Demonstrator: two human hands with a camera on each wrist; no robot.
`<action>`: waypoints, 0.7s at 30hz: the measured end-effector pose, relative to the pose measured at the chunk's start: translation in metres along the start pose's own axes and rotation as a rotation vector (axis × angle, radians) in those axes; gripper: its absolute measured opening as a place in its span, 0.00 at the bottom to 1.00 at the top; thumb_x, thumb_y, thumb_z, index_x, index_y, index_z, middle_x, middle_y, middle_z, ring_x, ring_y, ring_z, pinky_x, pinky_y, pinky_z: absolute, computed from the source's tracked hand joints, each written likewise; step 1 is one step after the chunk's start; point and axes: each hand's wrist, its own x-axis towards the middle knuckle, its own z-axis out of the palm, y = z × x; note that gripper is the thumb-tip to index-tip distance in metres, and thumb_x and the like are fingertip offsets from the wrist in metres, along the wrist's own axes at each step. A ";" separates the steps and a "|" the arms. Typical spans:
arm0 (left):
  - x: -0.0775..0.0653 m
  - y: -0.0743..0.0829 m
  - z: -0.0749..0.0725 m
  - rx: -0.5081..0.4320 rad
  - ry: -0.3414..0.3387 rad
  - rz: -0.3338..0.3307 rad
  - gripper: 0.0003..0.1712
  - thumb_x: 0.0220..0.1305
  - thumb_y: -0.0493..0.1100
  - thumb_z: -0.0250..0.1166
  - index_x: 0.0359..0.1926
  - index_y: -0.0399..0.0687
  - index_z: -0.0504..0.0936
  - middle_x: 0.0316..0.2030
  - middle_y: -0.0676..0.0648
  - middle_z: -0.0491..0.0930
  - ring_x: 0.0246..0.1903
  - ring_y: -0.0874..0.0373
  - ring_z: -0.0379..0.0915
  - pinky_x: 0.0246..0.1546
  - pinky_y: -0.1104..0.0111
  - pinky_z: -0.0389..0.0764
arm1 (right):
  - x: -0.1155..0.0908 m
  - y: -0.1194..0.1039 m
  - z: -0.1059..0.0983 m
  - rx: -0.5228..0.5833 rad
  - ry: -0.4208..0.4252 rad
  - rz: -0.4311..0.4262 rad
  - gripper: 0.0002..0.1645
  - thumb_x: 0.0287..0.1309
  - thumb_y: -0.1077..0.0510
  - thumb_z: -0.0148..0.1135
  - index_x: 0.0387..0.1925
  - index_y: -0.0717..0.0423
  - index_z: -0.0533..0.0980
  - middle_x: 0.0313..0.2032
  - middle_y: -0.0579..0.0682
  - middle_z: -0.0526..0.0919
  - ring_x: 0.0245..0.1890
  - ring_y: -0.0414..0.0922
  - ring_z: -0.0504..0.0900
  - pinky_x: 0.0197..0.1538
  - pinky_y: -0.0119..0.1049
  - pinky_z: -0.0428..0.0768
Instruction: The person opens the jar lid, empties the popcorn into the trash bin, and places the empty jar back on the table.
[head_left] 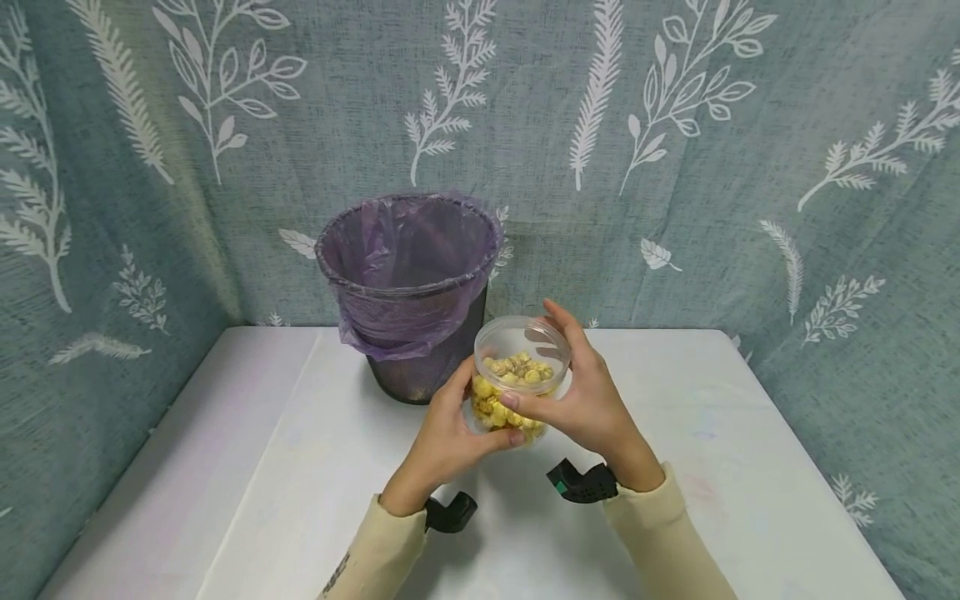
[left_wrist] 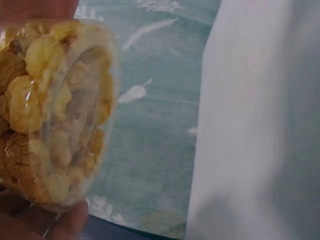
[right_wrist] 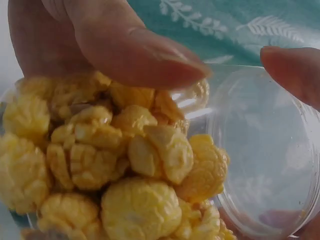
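Note:
A clear plastic jar point(head_left: 480, 421) with yellow popcorn point(head_left: 491, 408) inside is held up over the table, its clear round lid point(head_left: 522, 332) tilted toward me. My left hand point(head_left: 444, 440) grips the jar's body from the left, thumb across the front. From the right, my right hand point(head_left: 592, 400) grips the lid's edge, with the thumb in front and fingers behind. The left wrist view shows the jar's base end and popcorn point(left_wrist: 27, 102) close up. In the right wrist view, a thumb and a fingertip flank the clear lid point(right_wrist: 265, 155), beside the popcorn point(right_wrist: 140, 205).
A dark mesh trash bin point(head_left: 408, 379) lined with a purple plastic bag point(head_left: 397, 321) stands on the white table point(head_left: 300, 500), just behind and left of the jar. Grey-green cloth point(head_left: 540, 242) with white leaf prints surrounds the back and sides.

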 end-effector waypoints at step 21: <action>-0.002 0.003 0.004 0.074 0.147 0.045 0.56 0.43 0.47 0.89 0.73 0.51 0.70 0.59 0.52 0.80 0.57 0.56 0.78 0.58 0.56 0.80 | -0.003 -0.002 0.021 0.082 0.100 0.080 0.67 0.54 0.57 0.82 0.84 0.55 0.48 0.75 0.55 0.67 0.71 0.56 0.69 0.69 0.61 0.72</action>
